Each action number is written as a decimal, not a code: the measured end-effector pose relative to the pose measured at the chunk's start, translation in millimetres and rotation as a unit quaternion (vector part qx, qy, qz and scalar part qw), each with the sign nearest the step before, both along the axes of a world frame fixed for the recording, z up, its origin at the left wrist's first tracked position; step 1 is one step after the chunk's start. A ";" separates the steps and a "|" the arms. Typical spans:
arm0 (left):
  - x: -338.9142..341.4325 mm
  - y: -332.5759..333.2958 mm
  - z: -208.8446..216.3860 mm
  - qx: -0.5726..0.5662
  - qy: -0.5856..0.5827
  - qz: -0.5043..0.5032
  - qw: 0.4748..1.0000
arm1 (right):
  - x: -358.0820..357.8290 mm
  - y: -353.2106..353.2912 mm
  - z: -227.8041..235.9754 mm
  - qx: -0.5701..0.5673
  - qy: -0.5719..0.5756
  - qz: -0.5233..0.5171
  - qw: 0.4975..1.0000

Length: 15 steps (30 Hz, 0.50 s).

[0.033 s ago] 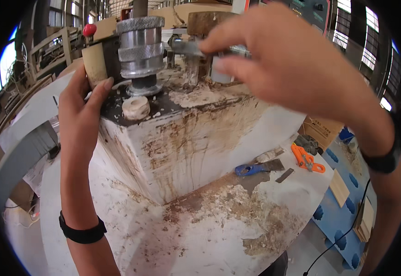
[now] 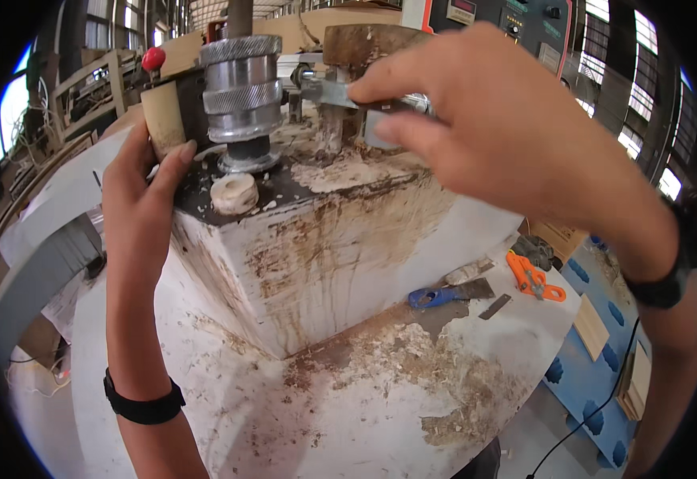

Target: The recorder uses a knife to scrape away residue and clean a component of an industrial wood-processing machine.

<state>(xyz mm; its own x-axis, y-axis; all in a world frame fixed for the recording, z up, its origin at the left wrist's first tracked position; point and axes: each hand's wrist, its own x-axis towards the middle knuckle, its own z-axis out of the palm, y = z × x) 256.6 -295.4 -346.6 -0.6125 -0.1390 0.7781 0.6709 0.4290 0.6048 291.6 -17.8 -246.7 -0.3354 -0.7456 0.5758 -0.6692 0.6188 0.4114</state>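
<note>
My right hand (image 2: 460,112) pinches a scraper (image 2: 328,92) with a flat metal blade and a dark handle, partly hidden by the fingers. The blade points left, close to a knurled metal collar (image 2: 243,92) on an upright shaft. Below the blade stands a post crusted with dried residue. My left hand (image 2: 142,180) is wrapped around the base of a cream cylinder (image 2: 163,116), thumb on its right side; the far fingers are hidden. Both the cylinder and collar stand on a dirty white machine housing (image 2: 324,255). A white ring (image 2: 235,194) lies on its top corner.
Below the housing, a white surface (image 2: 244,415) carries scraped residue. A blue-handled putty knife (image 2: 444,295), a small dark metal strip (image 2: 495,306) and an orange tool (image 2: 534,278) lie at right. A control panel (image 2: 516,28) stands behind; a red knob (image 2: 153,58) is at left.
My right hand has shifted slightly, and the scraper's blade has tilted and dropped a little. My left hand stays in place on the cream cylinder.
</note>
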 end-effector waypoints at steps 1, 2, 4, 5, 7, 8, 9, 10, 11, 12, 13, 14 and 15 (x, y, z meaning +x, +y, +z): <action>2.6 0.3 -0.5 -0.010 -0.024 0.009 1.000 | -2.0 6.8 -4.8 -0.005 0.000 0.003 1.000; 4.5 2.5 2.8 0.000 -0.033 -0.003 0.999 | -2.9 12.6 -8.3 -0.003 -0.025 -0.023 0.999; 6.5 2.4 4.1 0.004 -0.034 -0.002 0.999 | -1.2 19.4 -19.7 0.016 -0.052 -0.036 0.998; 8.1 1.6 4.0 0.014 -0.033 -0.002 0.999 | -1.9 20.5 -27.1 0.008 -0.053 -0.033 0.998; 8.3 2.6 4.4 0.005 -0.040 -0.006 0.999 | -3.1 20.9 -36.6 0.021 -0.118 -0.021 0.993; 8.9 3.7 4.7 0.005 -0.049 -0.008 0.999 | -2.3 22.9 -37.1 0.024 -0.155 -0.042 0.987; 11.0 4.1 5.6 0.005 -0.058 -0.008 0.998 | -1.3 22.9 -37.4 0.017 -0.156 -0.039 0.987; 12.0 4.0 5.7 0.004 -0.061 0.008 0.998 | -0.5 23.1 -38.1 -0.001 -0.203 -0.044 0.978; 15.2 11.0 5.8 -0.003 -0.062 0.011 0.998 | 0.8 26.1 -39.4 -0.019 -0.249 -0.049 0.967; 18.5 20.1 4.3 0.001 -0.030 0.030 0.999 | 1.4 31.9 -43.5 -0.024 -0.250 -0.044 0.967; 20.6 27.1 3.0 0.004 0.003 0.048 0.999 | 2.3 38.6 -50.2 -0.050 -0.260 -0.020 0.964; 20.0 29.5 1.4 -0.066 0.076 0.158 0.982 | 3.7 46.0 -57.7 -0.077 -0.269 0.004 0.960; 24.6 30.8 7.0 -0.073 0.075 0.165 0.981 | 5.5 54.0 -66.4 -0.081 -0.271 0.012 0.959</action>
<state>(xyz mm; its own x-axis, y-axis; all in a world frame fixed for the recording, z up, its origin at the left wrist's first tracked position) 281.2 -264.5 -339.7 -0.4305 -0.1898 0.8824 0.5583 0.7122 0.4256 297.1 36.1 -313.1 -0.6014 -0.6730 0.4305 -0.7730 0.6265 -0.1003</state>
